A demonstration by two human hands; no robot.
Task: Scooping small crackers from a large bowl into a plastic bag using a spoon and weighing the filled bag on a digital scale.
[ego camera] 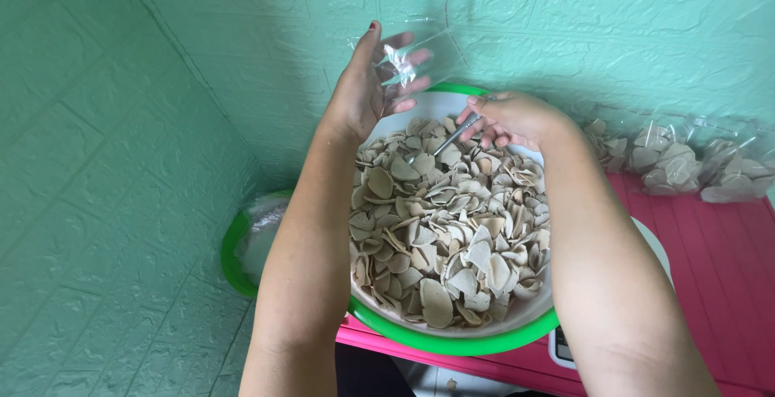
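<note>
Above the basin rim (pixel 452 340), left hand (pixel 363 90) grips bag (pixel 412 54), right hand (pixel 508 118) grips spoon (pixel 456 134).

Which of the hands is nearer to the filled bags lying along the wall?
Right. The right hand holds a metal spoon over the bowl, closer to the filled bags; the left hand holds an empty clear bag farther away.

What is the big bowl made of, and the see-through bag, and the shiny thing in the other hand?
The bowl looks like smooth plastic: white inside, bright green rim, slightly glossy. The bag in the left hand seems thin clear plastic film; it crinkles and glints. The tool in the right hand looks like metal, silvery and reflective, though only its handle shows.
</note>
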